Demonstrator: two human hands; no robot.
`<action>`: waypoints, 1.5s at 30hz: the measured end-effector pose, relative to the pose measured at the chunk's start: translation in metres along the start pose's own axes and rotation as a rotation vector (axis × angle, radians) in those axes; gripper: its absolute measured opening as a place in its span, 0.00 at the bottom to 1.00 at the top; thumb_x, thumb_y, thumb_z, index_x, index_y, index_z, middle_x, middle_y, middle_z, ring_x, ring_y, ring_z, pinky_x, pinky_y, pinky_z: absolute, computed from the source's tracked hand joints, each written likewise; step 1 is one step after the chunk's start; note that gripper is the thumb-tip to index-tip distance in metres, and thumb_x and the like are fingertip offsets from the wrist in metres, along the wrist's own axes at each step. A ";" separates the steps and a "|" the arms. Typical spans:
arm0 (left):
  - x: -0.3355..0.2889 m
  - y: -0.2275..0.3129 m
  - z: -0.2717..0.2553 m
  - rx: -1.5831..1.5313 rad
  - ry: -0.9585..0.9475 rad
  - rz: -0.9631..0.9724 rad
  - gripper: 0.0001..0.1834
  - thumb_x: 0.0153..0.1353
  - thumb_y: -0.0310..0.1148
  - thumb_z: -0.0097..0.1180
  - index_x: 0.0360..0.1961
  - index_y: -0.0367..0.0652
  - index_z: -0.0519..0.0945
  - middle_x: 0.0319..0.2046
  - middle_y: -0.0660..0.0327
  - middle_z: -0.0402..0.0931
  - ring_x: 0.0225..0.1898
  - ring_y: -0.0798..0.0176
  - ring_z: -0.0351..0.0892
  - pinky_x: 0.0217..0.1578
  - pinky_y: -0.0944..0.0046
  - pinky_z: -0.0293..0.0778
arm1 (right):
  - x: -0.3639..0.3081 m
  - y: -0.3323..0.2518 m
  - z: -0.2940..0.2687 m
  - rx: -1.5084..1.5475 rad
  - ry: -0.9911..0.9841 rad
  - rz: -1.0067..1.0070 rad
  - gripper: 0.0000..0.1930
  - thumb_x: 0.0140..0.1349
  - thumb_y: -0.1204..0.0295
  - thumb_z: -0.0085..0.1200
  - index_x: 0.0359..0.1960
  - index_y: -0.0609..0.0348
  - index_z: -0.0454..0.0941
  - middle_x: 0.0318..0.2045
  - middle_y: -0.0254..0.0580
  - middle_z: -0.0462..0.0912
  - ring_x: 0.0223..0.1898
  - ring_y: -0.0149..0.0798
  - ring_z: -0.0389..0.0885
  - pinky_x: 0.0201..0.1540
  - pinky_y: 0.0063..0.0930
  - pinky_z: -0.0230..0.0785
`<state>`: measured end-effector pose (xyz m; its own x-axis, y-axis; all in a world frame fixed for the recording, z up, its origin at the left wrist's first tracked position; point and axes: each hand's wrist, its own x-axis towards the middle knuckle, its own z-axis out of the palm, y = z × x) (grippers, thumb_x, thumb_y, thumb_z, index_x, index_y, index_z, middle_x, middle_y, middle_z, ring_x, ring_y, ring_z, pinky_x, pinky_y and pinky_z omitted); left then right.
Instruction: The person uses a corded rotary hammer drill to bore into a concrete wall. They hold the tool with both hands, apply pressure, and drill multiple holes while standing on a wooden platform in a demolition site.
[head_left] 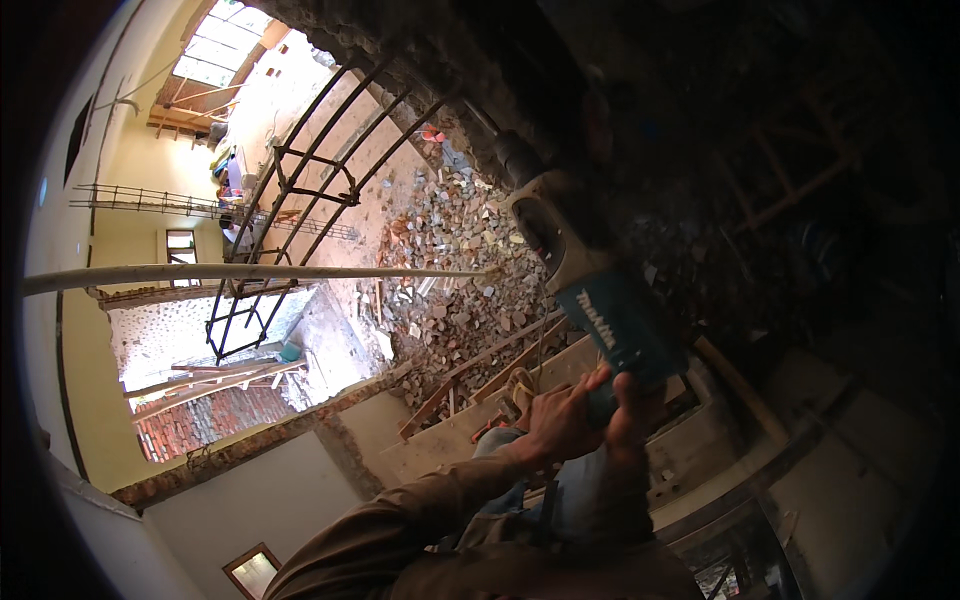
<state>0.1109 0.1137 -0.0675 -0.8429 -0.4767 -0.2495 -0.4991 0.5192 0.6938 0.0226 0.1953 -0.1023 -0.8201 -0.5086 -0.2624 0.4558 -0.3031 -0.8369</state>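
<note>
A teal demolition hammer (625,325) with a tan front housing slants up and to the left in front of me. Its chisel bit (482,114) reaches the rough, dark concrete (420,62) at the top, though shadow hides whether the tip touches. My left hand (565,422) is closed round the tool's rear grip. Pressed close beside it, my right hand (628,415) is also closed on the grip, dim and slightly smeared. Left of the bit, a bent cage of reinforcing bars (354,193) sticks out of the concrete.
Broken brick and concrete rubble (465,235) covers the floor below. A long wooden pole (250,271) crosses from the left edge to the middle. Planks (515,372) lie beneath my hands. Beyond stand cream walls (85,370) and a bright window opening (215,50). Deep shadow fills the right.
</note>
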 end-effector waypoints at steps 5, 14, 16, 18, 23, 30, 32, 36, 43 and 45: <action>0.081 0.060 0.021 -0.123 -0.088 -0.128 0.54 0.50 0.47 0.66 0.76 0.50 0.53 0.42 0.44 0.82 0.41 0.37 0.83 0.42 0.43 0.75 | 0.100 -0.051 -0.043 -0.031 -0.031 0.187 0.14 0.65 0.63 0.60 0.41 0.62 0.79 0.30 0.41 0.83 0.34 0.36 0.82 0.45 0.34 0.75; 0.120 0.089 0.049 -0.155 -0.242 -0.207 0.36 0.54 0.43 0.63 0.58 0.32 0.68 0.26 0.39 0.80 0.31 0.34 0.83 0.34 0.41 0.76 | 0.130 -0.093 -0.071 -0.008 -0.151 0.330 0.22 0.67 0.54 0.57 0.47 0.62 0.76 0.35 0.43 0.81 0.35 0.39 0.83 0.46 0.38 0.76; 0.113 0.096 0.053 -0.153 -0.209 -0.210 0.40 0.55 0.45 0.62 0.64 0.32 0.63 0.27 0.39 0.81 0.31 0.35 0.83 0.34 0.42 0.76 | 0.125 -0.091 -0.078 -0.020 -0.159 0.282 0.22 0.67 0.53 0.57 0.48 0.62 0.76 0.36 0.43 0.82 0.35 0.40 0.83 0.46 0.38 0.77; 0.115 0.102 0.055 -0.168 -0.199 -0.212 0.45 0.56 0.46 0.61 0.69 0.33 0.56 0.28 0.39 0.81 0.32 0.35 0.83 0.34 0.42 0.76 | 0.129 -0.092 -0.082 -0.027 -0.221 0.236 0.21 0.67 0.54 0.57 0.46 0.61 0.77 0.35 0.42 0.82 0.34 0.39 0.83 0.45 0.37 0.77; 0.152 0.132 0.067 -0.277 -0.059 -0.080 0.58 0.58 0.46 0.61 0.75 0.38 0.34 0.37 0.38 0.82 0.40 0.35 0.83 0.39 0.43 0.76 | 0.178 -0.134 -0.081 0.122 -0.213 0.527 0.17 0.66 0.55 0.58 0.38 0.59 0.77 0.29 0.40 0.81 0.31 0.37 0.81 0.40 0.33 0.76; 0.230 0.173 0.065 -0.520 0.062 -0.024 0.43 0.60 0.46 0.61 0.67 0.32 0.56 0.40 0.40 0.81 0.43 0.35 0.82 0.42 0.44 0.76 | 0.205 -0.209 -0.027 -0.396 -0.080 -0.032 0.14 0.69 0.60 0.54 0.44 0.58 0.78 0.29 0.36 0.80 0.32 0.32 0.79 0.42 0.29 0.74; 0.245 0.186 0.057 -0.486 0.062 0.003 0.39 0.60 0.45 0.61 0.62 0.31 0.60 0.40 0.40 0.81 0.44 0.36 0.83 0.42 0.44 0.77 | 0.231 -0.229 -0.021 -0.349 -0.146 0.178 0.14 0.70 0.60 0.53 0.47 0.58 0.77 0.29 0.35 0.80 0.32 0.31 0.79 0.41 0.29 0.73; 0.241 0.194 0.037 -0.448 -0.074 -0.077 0.32 0.56 0.42 0.63 0.54 0.29 0.68 0.39 0.40 0.82 0.45 0.38 0.83 0.43 0.45 0.77 | 0.265 -0.234 -0.028 -0.302 -0.086 0.594 0.16 0.67 0.59 0.57 0.48 0.55 0.76 0.25 0.34 0.79 0.28 0.32 0.79 0.38 0.31 0.74; 0.229 0.198 0.018 -0.458 -0.087 -0.128 0.24 0.51 0.39 0.66 0.43 0.29 0.77 0.39 0.42 0.83 0.46 0.40 0.83 0.44 0.47 0.78 | 0.260 -0.227 -0.030 -0.174 -0.282 0.400 0.16 0.61 0.62 0.64 0.44 0.58 0.77 0.24 0.37 0.78 0.22 0.34 0.79 0.28 0.32 0.75; 0.230 0.197 0.017 -0.452 -0.099 -0.083 0.24 0.50 0.40 0.66 0.42 0.30 0.78 0.38 0.42 0.83 0.46 0.40 0.84 0.44 0.47 0.78 | 0.260 -0.230 -0.028 -0.154 -0.195 0.466 0.17 0.61 0.62 0.63 0.46 0.57 0.77 0.24 0.38 0.78 0.21 0.35 0.79 0.27 0.32 0.75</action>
<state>-0.1850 0.1186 0.0000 -0.8298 -0.4225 -0.3646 -0.4466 0.1108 0.8878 -0.3054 0.1550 0.0087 -0.4561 -0.7063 -0.5414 0.6887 0.1051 -0.7174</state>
